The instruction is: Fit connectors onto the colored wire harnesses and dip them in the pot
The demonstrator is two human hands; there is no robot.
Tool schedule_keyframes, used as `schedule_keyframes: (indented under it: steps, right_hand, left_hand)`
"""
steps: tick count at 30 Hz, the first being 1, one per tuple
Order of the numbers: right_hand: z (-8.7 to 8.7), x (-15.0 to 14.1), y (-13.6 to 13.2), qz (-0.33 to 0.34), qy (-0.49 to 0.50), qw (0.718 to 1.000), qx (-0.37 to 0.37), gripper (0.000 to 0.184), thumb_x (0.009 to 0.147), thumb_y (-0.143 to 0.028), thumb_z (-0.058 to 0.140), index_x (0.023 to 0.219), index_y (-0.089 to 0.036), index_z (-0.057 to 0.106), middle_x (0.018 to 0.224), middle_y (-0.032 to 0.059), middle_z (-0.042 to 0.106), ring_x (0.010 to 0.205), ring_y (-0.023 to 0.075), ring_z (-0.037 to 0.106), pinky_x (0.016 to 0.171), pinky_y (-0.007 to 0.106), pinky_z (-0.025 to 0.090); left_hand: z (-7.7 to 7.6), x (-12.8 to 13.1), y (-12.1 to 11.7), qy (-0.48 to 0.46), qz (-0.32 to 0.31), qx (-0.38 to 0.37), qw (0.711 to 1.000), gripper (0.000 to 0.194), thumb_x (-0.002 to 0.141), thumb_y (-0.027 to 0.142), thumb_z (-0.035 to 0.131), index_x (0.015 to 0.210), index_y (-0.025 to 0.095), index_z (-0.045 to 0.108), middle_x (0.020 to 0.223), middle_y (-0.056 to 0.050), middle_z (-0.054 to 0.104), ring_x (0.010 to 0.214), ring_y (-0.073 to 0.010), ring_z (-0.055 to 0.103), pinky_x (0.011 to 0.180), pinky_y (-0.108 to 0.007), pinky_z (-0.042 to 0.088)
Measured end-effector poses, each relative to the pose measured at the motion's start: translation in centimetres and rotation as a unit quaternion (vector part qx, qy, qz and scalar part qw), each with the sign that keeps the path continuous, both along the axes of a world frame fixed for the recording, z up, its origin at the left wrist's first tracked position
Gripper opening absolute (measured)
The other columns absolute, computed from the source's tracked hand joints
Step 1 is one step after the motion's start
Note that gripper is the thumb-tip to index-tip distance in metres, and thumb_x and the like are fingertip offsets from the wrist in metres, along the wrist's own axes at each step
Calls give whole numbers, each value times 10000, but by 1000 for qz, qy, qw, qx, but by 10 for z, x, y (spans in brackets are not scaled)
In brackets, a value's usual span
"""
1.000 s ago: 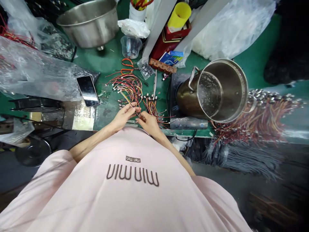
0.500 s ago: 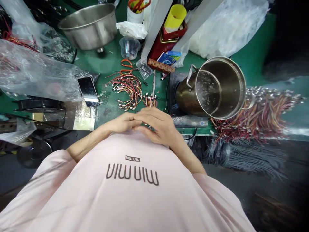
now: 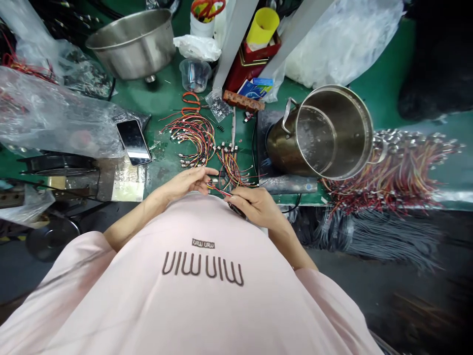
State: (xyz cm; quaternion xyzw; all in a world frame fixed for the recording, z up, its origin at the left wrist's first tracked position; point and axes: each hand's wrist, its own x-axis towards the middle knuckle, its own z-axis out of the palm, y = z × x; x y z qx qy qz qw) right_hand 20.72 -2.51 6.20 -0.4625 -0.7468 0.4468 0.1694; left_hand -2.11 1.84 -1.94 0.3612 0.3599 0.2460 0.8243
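My left hand (image 3: 188,180) rests at the near edge of the green bench, its fingers pinched on one end of a short red-and-yellow wire lead (image 3: 218,189). My right hand (image 3: 254,203) is closed round the lead's other end, and a small dark piece shows below its fingers. Just beyond the hands lie two piles of the same leads with small connectors: a curved bundle (image 3: 194,135) and a straighter bunch (image 3: 231,162).
A large steel pot (image 3: 332,133) lies tilted on a hotplate at the right, beside a big heap of wired parts (image 3: 402,172). A phone (image 3: 133,142), plastic bags (image 3: 48,113), a steel bowl (image 3: 133,42), a clear cup (image 3: 194,74) and a yellow cup (image 3: 262,24) stand further back.
My right hand, which lay spread over the leads half a second ago, has drawn back towards me and closed on a lead. My left hand stayed in place.
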Motion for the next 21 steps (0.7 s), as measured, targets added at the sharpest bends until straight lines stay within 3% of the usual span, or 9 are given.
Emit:
schedule_keyframes:
  steps: [3,8,11,17,21]
  right_hand:
    - [-1,3,-5,13,-19,1000,16,316,955,-346,443,858,-178,693,709,23,677,612,115,581,605,222,422]
    - [-1,3,-9,10,-27,1000,-9,255,938,-293,475,1033,-204,694,982,51,741,873,169,687,770,268,499]
    - [-3,-1,-9,-7,-31,999,-5,253,941,-284,473,1026,-200,696,964,45,743,850,163,691,761,262,508]
    - [-10,-4,-12,-81,-42,994,55,214,926,-267,508,991,-186,695,968,53,742,852,170,692,788,278,518]
    - [-12,-3,-15,-109,-46,991,66,182,902,-238,533,976,-195,694,952,45,742,849,175,689,783,290,520]
  left_hand:
    - [5,0,-1,-41,12,-28,999,471,767,505,683,1096,169,694,779,-51,672,622,-111,611,628,-259,506]
    - [17,-3,-1,-10,52,63,997,326,760,356,734,1031,176,721,815,-47,714,662,-98,619,651,-227,498]
    - [21,-3,-2,-6,78,78,994,327,762,323,736,1057,184,710,895,-57,730,702,-98,623,669,-222,501]
    - [26,3,-6,-72,164,19,984,350,663,337,813,948,186,679,898,-29,722,685,-99,646,726,-261,537]
    - [24,7,-6,-34,201,87,975,288,644,281,825,860,176,667,897,-15,704,735,-102,645,732,-252,542]
